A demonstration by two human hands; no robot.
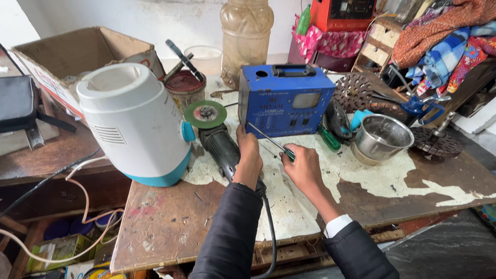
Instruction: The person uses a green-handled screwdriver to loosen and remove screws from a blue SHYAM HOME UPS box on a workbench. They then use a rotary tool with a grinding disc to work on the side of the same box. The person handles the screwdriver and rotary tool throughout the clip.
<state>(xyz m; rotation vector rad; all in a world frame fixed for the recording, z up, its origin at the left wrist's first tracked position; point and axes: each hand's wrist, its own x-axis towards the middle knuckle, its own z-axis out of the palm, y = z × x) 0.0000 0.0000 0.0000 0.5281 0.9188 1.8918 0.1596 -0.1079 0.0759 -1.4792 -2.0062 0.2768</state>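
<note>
The grip of the right hand (pixel 305 168) is closed on a green-handled screwdriver (pixel 268 139), its tip set against the blue metal box (pixel 284 101). The left hand (pixel 248 155) is wrapped around the angle grinder (pixel 217 137) lying on the table (pixel 165 217), beside a white appliance (pixel 134 121).

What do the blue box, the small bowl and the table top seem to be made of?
Blue box: likely painted sheet metal, with folded edges and scuffs. Bowl: probably polished steel, with mirror-like reflections. Table top: seemingly wood under a pale coating that is peeling off.
</note>
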